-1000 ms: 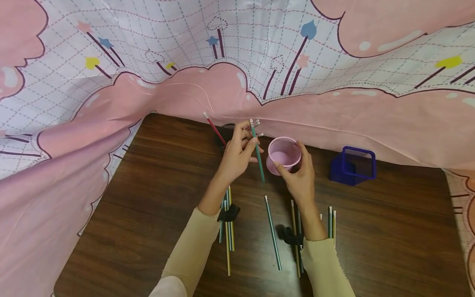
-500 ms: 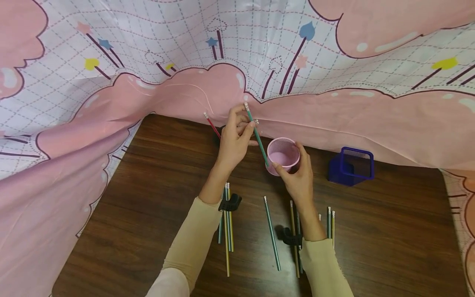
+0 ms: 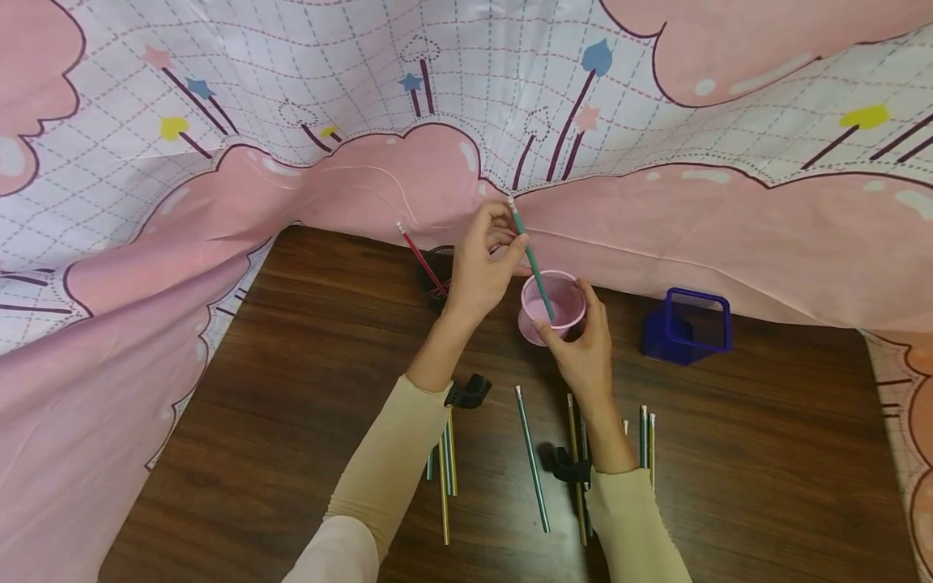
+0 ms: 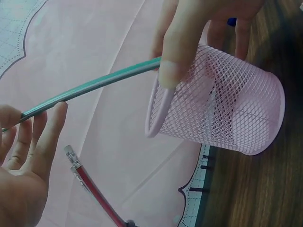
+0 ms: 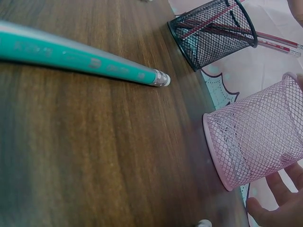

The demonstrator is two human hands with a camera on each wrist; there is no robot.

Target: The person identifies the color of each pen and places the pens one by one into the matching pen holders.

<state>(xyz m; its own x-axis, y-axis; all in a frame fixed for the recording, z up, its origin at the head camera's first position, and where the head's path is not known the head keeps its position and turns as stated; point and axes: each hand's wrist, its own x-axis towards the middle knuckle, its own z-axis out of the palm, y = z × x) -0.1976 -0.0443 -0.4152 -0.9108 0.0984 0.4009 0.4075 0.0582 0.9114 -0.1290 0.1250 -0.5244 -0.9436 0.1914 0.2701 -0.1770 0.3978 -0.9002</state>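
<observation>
My left hand (image 3: 481, 275) pinches a green pencil (image 3: 530, 257) near its white eraser end. The pencil slants down into the mouth of a pink mesh pencil cup (image 3: 530, 328), its lower end inside the rim. My right hand (image 3: 586, 356) grips the pink cup by its upper part, thumb at the near side and fingers at the far right. In the left wrist view the thumb lies over the cup's rim (image 4: 156, 120), where the pencil (image 4: 109, 78) passes behind it. Behind my left hand, a black mesh cup (image 5: 215, 35) holds red pencils (image 5: 279, 42).
A blue square mesh holder (image 3: 666, 332) stands at the back right. A single green pencil (image 3: 532, 457) lies mid-table. Bundles of pencils lie under my left forearm (image 3: 445, 494) and beside my right forearm (image 3: 576, 486). A patterned pink cloth (image 3: 656, 219) hangs behind the table.
My left hand first rose, then moved right, bringing the green pencil's lower end from beside the pink cup into its mouth. My right hand stays on the cup.
</observation>
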